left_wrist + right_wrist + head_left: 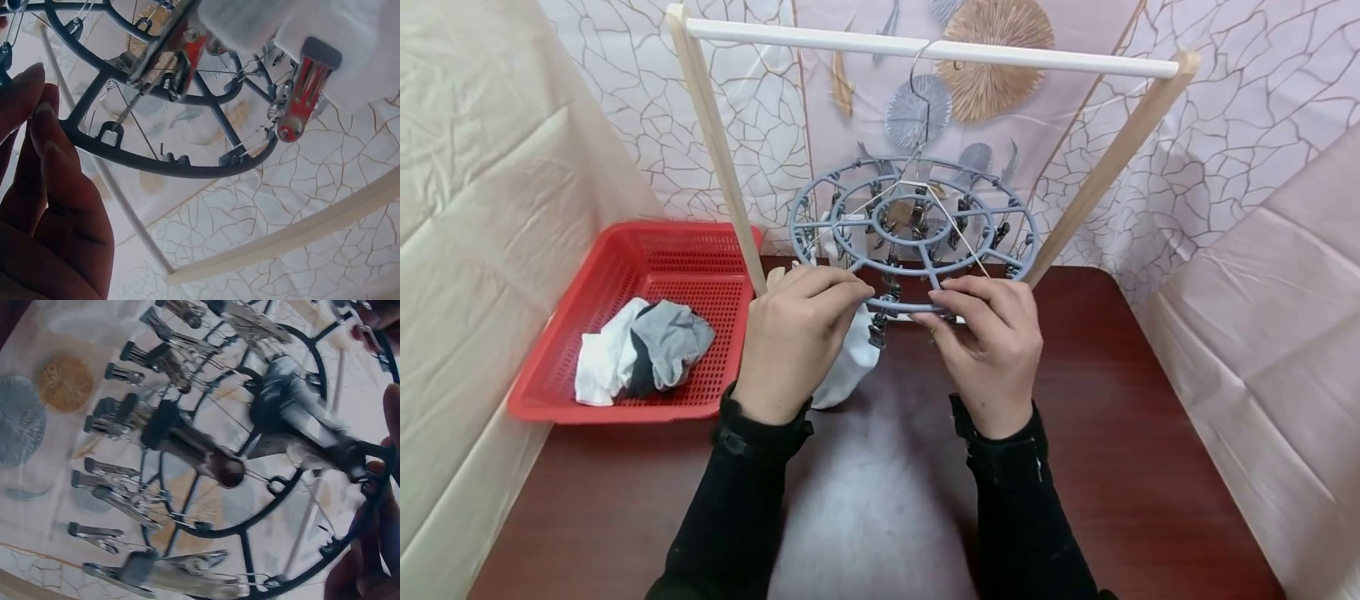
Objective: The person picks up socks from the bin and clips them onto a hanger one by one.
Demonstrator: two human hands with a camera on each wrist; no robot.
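Observation:
A round blue-grey clip hanger [901, 307] hangs by its wire hook from a white bar, with several clips [877, 329] dangling beneath its rings. At the left of its front rim, my left hand [801, 342] pinches the outer ring between thumb and fingers. My right hand [992, 350] pinches the same rim a little to the right, thumb below and fingers above. Behind my left hand hangs a white cloth [850, 367]; in the left wrist view a red clip [303, 94] grips white fabric. Metal clips [194, 447] swing loosely in the right wrist view, some blurred.
A red plastic basket [617, 417] stands on the dark table [1112, 500] at the left, holding a white cloth [598, 358] and a grey one [676, 337] with a dark piece. Wooden posts [718, 150] support the white bar [812, 37] at both ends. Patterned fabric hangs behind.

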